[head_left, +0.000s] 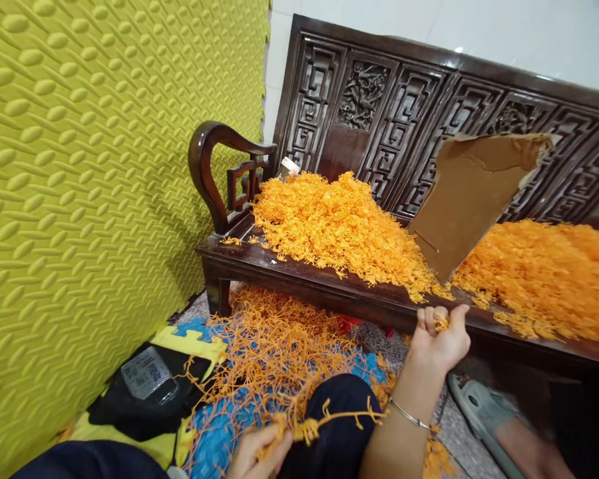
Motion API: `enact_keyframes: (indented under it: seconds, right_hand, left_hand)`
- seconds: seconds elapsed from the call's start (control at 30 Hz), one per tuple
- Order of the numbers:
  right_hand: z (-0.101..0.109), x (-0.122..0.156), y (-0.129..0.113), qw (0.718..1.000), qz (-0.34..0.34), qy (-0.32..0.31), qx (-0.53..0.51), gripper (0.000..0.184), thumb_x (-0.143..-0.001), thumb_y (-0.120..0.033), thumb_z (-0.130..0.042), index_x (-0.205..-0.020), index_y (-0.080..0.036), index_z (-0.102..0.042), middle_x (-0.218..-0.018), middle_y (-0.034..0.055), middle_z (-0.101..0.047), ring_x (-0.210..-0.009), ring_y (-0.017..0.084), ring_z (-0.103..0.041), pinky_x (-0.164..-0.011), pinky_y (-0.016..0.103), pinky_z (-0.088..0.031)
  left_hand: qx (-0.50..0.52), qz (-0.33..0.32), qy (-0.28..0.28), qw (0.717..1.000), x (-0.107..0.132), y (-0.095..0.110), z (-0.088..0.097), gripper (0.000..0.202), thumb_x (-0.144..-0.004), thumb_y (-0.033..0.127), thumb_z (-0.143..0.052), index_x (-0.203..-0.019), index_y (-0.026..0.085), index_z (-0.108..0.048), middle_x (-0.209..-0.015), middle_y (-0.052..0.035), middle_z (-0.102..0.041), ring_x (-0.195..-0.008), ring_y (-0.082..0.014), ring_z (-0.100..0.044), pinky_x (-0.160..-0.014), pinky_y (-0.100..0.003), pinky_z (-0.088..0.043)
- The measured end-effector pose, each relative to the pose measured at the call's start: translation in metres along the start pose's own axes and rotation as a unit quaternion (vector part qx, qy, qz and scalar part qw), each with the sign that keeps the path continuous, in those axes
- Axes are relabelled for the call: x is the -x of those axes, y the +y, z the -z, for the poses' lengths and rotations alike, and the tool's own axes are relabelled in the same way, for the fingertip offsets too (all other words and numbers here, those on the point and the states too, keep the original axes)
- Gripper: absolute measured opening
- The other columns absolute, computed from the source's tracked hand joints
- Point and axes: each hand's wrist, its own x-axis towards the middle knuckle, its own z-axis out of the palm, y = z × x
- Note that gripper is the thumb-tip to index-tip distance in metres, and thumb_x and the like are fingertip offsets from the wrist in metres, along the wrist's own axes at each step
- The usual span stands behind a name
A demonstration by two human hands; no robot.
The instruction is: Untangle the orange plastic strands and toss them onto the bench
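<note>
My left hand (262,452), low in the view, pinches an orange branching sprue (324,426) of soft-looking plastic, small pieces clustered on its near end. The thin stem sticks out to the right, over my knee. My right hand (439,336) is curled at the bench's front edge, with small orange pieces (442,324) showing between its fingers. Behind it, a large heap of small orange pieces (339,226) covers the left part of the dark wooden bench (299,273). What exactly the small pieces depict is too fine to tell.
A cardboard sheet (474,193) stands between that heap and a second orange heap (554,279). Bare orange stems (274,339) lie tangled on the floor mats. A black bag (150,386) sits at left by the yellow padded wall (104,166). Another person's sandalled foot (494,412) is at right.
</note>
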Motion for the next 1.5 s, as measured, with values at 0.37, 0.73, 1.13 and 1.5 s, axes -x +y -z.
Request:
enact_keyframes:
  seconds: [0.37, 0.73, 1.13, 1.5]
  right_hand:
    - [-0.048, 0.057, 0.048, 0.965, -0.174, -0.162, 0.114, 0.04, -0.071, -0.041, -0.07, -0.054, -0.016, -0.044, -0.045, -0.0089, -0.035, -0.036, 0.002, -0.025, -0.039, 0.019, -0.02]
    - [-0.201, 0.0, 0.101, 0.909, 0.017, -0.264, 0.323, 0.028, -0.076, -0.038, -0.064, -0.086, -0.012, -0.059, -0.108, 0.0129, -0.052, -0.108, 0.021, -0.043, -0.097, 0.039, -0.027]
    - [-0.112, 0.13, 0.054, 0.949, -0.102, -0.297, 0.035, 0.015, -0.08, -0.031, -0.055, -0.073, -0.019, -0.06, -0.057, -0.002, -0.058, -0.052, 0.012, -0.054, -0.062, 0.029, -0.046]
    - [-0.097, 0.184, 0.029, 0.86, -0.297, -0.412, 0.053, 0.019, -0.081, -0.03, -0.056, -0.068, -0.016, -0.058, -0.055, -0.0013, -0.055, -0.046, 0.009, -0.049, -0.045, 0.021, -0.039]
  left_hand:
    - [0.084, -0.112, 0.299, 0.944, -0.024, 0.041, 0.061, 0.047, -0.077, 0.051, -0.06, -0.047, 0.018, -0.047, -0.048, 0.0013, -0.043, -0.049, -0.011, -0.041, -0.049, -0.024, -0.036]
    - [0.152, -0.091, 0.336, 0.925, -0.025, 0.067, 0.113, 0.038, -0.073, 0.042, -0.062, -0.05, 0.017, -0.045, -0.047, 0.0052, -0.036, -0.041, -0.0052, -0.025, -0.039, -0.021, -0.02]
    - [0.046, -0.106, 0.281, 0.953, -0.017, 0.077, 0.123, 0.039, -0.076, 0.044, -0.056, -0.049, 0.018, -0.047, -0.043, 0.0065, -0.032, -0.04, -0.0069, -0.028, -0.042, -0.022, -0.024]
    - [-0.232, -0.216, 0.291, 0.903, -0.018, 0.07, 0.116, 0.033, -0.087, 0.029, -0.044, -0.056, 0.019, -0.04, -0.051, 0.0046, -0.038, -0.047, -0.0089, -0.035, -0.048, -0.021, -0.03]
